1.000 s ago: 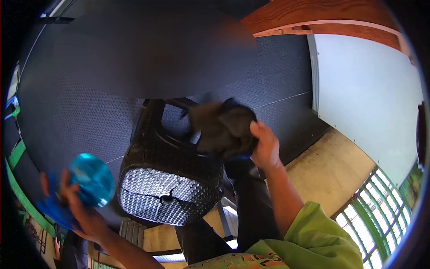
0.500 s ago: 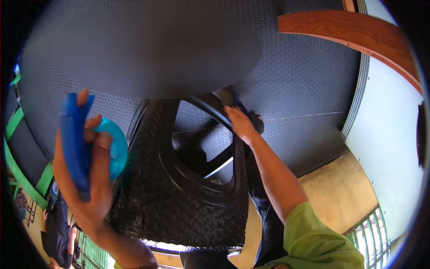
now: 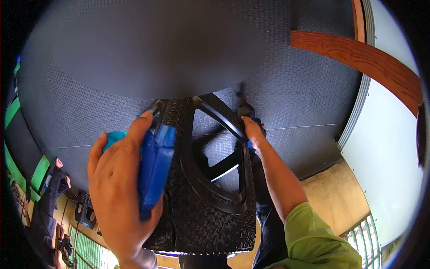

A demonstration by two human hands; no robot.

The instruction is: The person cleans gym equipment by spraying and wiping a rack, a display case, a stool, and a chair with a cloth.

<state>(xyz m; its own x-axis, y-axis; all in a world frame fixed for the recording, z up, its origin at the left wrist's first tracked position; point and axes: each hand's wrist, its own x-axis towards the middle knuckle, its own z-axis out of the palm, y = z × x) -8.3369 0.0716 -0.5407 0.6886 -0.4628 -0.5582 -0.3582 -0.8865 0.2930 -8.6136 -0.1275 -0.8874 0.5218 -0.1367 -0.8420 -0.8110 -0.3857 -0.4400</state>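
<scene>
My left hand (image 3: 118, 184) is closed around a spray bottle with a blue trigger head (image 3: 154, 166). Part of its turquoise body (image 3: 115, 138) shows behind my fingers. The bottle is beside the left side of a black, wicker-patterned plastic piece (image 3: 206, 233) with a smooth-framed opening, perhaps a chair. On the right side of that piece, my right hand (image 3: 254, 133) is closed on a dark thing with blue parts (image 3: 245, 109). What kind of thing it is, I cannot make out. My right fingers are partly hidden.
Dark honeycomb-textured matting (image 3: 309, 89) spreads around the black piece. A large dark oval (image 3: 156, 49) blocks the upper view. A curved brown wooden piece (image 3: 349, 51) juts in at upper right, by a white panel (image 3: 385, 148). Another person's dark clothing (image 3: 45, 210) shows at lower left.
My left hand has moved right with the spray bottle, closer to the black piece, and turned so its back shows. My right hand has shifted slightly right and down.
</scene>
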